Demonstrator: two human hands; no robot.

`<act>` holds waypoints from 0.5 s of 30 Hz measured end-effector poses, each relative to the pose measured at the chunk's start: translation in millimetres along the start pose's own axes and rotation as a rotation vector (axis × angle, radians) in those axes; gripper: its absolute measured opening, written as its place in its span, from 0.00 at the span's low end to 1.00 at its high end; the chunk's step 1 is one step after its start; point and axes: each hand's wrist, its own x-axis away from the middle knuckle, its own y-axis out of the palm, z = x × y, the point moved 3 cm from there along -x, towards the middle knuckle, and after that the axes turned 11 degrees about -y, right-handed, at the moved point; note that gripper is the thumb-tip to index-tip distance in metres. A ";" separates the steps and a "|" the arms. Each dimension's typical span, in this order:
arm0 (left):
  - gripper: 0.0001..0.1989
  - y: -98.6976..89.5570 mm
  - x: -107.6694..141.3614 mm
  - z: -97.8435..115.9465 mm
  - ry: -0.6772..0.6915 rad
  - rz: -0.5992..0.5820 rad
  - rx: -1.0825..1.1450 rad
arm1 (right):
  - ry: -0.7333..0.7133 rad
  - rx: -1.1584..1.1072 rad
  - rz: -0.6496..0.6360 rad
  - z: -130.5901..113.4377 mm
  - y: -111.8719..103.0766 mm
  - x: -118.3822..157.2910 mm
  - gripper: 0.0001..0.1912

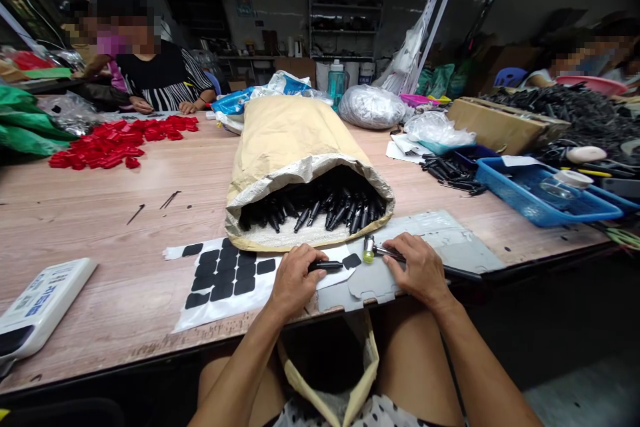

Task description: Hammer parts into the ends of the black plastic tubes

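My left hand (295,280) is closed around a black pen-shaped part (327,265), held low over the table edge. My right hand (419,267) grips the handle of a small hammer (369,249) whose head has a yellow-green end. Beneath the hands lies a worn grey board (440,240). A white backing sheet (200,320) with several black rounded-square stickers (226,275) reaches under my left hand, and one loose-looking black sticker (351,261) sits by the tip of the part. Straight ahead, a paper sack (300,127) lies with its mouth towards me, full of similar black parts (340,207).
A white scale-like device (45,307) is at left. Red pieces (110,140) are heaped near a co-worker (160,73). To the right stand a blue tray (550,203), a cardboard box (505,123) and a pile of black parts (575,110). Another open sack (370,360) is between my legs.
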 end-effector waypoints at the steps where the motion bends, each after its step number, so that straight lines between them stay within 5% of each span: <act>1: 0.11 0.1 0.2 0.4 0.001 0.001 -0.008 | 0.001 0.000 0.002 -0.3 0.1 0.0 0.09; 11: 0.10 -0.7 -1.6 1.7 0.027 -0.008 -0.048 | 0.014 -0.004 0.019 0.0 0.0 1.0 0.09; 15: 0.10 -8.0 18.3 17.3 0.068 -0.074 -0.004 | 0.010 -0.009 0.021 0.1 0.0 1.1 0.09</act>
